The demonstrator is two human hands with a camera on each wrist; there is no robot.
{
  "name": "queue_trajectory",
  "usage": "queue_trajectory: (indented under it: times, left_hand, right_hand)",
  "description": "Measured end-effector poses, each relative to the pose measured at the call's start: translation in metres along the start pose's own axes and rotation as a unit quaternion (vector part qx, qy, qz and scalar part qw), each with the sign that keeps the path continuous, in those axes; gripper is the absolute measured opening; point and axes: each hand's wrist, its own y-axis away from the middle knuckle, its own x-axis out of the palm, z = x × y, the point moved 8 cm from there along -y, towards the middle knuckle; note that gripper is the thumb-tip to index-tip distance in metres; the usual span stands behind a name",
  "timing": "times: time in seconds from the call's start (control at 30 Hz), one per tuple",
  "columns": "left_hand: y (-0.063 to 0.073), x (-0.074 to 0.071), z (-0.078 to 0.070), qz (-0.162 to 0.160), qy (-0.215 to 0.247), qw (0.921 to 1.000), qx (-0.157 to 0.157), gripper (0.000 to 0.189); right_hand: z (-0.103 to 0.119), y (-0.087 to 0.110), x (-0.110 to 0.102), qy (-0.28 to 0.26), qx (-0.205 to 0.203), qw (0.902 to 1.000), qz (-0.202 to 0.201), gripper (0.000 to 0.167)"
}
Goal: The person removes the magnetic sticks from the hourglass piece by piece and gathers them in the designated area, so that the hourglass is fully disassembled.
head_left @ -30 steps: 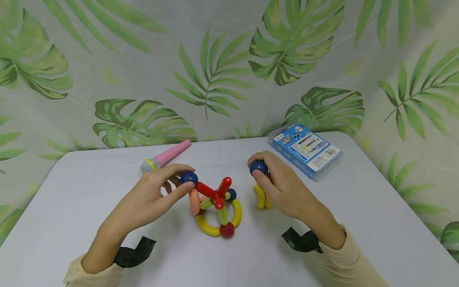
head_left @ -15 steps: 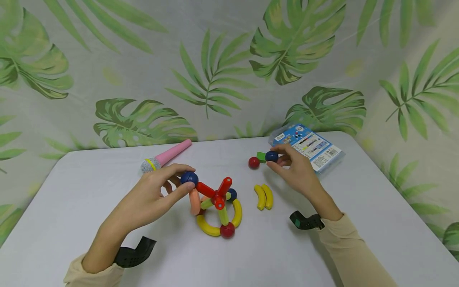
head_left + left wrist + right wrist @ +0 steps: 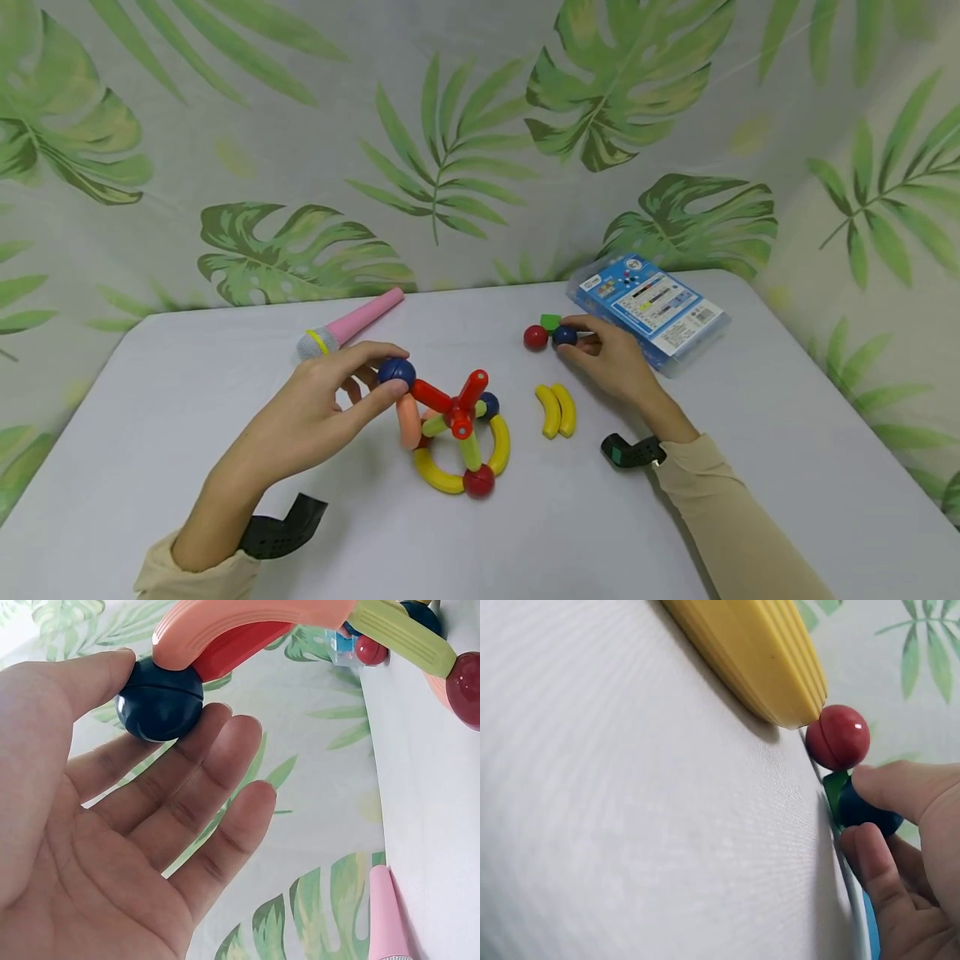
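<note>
My left hand (image 3: 322, 406) pinches a dark blue ball (image 3: 160, 701) between thumb and fingers. A red rod (image 3: 430, 396) and a curved salmon piece (image 3: 247, 626) join that ball to a built frame of rods and balls. The frame's base is a ring of curved yellow pieces (image 3: 438, 475) with a dark red ball (image 3: 478, 482) at the front. My right hand (image 3: 611, 358) holds another dark blue ball (image 3: 564, 336) between thumb and fingers, down by the table. Close to that ball are a red ball (image 3: 535, 337) and a green piece (image 3: 551, 321), partly hidden.
Two curved yellow pieces (image 3: 556, 411) lie side by side right of the frame. A blue-labelled plastic box (image 3: 651, 310) lies at the back right. The pink toy microphone (image 3: 351, 325) rests behind my left hand. A leaf-patterned cloth (image 3: 480, 167) hangs behind the table.
My right hand has carried its blue ball away from the frame, to the back right, and down beside the red ball and green piece. My left hand has stayed in place.
</note>
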Motion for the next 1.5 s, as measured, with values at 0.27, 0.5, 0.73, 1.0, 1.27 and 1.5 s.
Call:
queue_trajectory:
  times: [0.27,0.5,0.73,1.0,1.27,1.5]
  left_hand:
    - [-0.001,-0.001,-0.001,-0.001,0.0,1.0,0.003,0.03]
    - [0.0,0.0,-0.002,0.0,0.0,1.0,0.0,0.031]
    - [0.0,0.001,-0.002,0.0,0.0,1.0,-0.001,0.03]
    - [0.0,0.001,-0.002,0.001,0.0,1.0,-0.003,0.03]
    - [0.0,0.0,-0.003,-0.001,-0.001,1.0,0.0,0.032]
    - [0.0,0.001,-0.004,-0.006,0.002,1.0,0.001,0.031]
  right_hand:
    - [-0.003,-0.001,0.001,-0.003,-0.002,1.0,0.003,0.044]
    - [-0.003,0.001,0.0,-0.002,0.001,0.9999,0.012,0.053]
    - [-0.002,0.003,-0.005,-0.006,0.007,0.9999,0.011,0.051]
    - [0.03,0.006,-0.029,-0.015,-0.077,0.996,-0.044,0.043]
    - [0.089,0.023,-0.039,-0.029,-0.165,0.9839,-0.063,0.041]
    - [0.142,0.047,-0.036,-0.04,-0.252,0.9651,-0.058,0.035]
